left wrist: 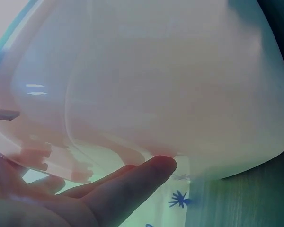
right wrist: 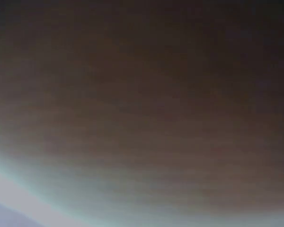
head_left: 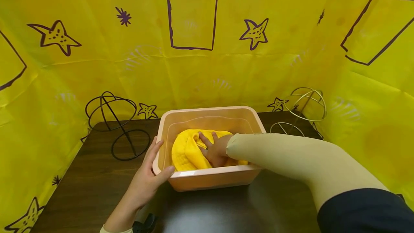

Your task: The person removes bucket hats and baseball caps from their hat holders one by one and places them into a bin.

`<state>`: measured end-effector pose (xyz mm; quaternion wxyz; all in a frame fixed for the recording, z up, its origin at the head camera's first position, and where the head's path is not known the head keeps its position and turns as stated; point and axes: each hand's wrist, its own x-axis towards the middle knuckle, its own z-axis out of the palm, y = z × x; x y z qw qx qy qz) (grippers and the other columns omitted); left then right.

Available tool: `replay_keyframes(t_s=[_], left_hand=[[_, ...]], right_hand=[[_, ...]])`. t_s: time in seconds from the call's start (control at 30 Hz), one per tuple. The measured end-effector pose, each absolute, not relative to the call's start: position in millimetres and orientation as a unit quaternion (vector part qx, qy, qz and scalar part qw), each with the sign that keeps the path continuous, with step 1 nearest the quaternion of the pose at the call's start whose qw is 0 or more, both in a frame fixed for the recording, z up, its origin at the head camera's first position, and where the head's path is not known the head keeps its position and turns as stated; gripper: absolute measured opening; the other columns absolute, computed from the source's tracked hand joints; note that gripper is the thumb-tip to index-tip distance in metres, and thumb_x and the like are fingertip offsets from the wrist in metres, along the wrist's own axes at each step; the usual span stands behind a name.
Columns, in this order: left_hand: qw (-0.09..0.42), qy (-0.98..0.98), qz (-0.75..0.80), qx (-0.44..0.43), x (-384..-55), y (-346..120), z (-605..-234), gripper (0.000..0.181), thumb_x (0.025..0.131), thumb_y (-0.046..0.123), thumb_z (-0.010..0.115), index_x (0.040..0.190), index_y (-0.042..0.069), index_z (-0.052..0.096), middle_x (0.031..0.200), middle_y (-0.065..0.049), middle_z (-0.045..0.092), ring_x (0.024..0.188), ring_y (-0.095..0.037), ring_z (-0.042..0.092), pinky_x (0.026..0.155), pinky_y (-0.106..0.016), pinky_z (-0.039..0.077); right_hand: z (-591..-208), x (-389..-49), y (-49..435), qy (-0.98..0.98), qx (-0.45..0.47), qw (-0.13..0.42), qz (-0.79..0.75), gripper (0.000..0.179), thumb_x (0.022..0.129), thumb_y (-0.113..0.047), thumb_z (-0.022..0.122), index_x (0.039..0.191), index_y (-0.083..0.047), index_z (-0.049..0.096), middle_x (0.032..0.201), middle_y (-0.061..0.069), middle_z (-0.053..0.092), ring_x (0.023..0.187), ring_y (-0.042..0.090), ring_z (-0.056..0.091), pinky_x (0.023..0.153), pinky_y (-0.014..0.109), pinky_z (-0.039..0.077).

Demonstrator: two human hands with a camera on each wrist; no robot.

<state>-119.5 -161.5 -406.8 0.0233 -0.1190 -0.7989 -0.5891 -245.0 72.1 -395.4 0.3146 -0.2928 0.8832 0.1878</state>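
A pale pink plastic basin (head_left: 210,182) stands in the middle of the head view. My left hand (head_left: 150,175) holds its front left corner, thumb over the rim and fingers along the left side. In the left wrist view, the fingers (left wrist: 137,189) of that hand lie against the basin wall (left wrist: 180,94). Inside the basin is a bunched yellow cloth (head_left: 187,150). My right hand (head_left: 218,150) reaches in over the right rim and presses on the cloth with spread fingers. The right wrist view is dark and blurred.
On the dark wooden table (head_left: 97,175), a black wire stand (head_left: 124,132) is at the left. A gold wire stand (head_left: 304,107) is at the back right, partly behind the right sleeve (head_left: 284,154). Yellow patterned sheeting (head_left: 194,78) surrounds the table at the back and sides.
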Motion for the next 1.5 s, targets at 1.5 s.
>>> replay_keyframes(t_s=[1.5], left_hand=[[-0.011, -0.856, -0.498, -0.139, -120.1, -172.2, -398.3, 0.079, 0.099, 0.033, 0.063, 0.161, 0.022, 0.016, 0.165, -0.003, -0.006, 0.145, -0.044, 0.013, 0.105, -0.065, 0.028]], right_hand=[[-301.6, -219.5, 155.3, 0.895, -0.412, 0.164, -0.048, 0.091, 0.09, -0.059, 0.064, 0.161, -0.028, 0.018, 0.166, 0.01, -0.006, 0.142, 0.031, 0.03, 0.107, 0.046, 0.036]])
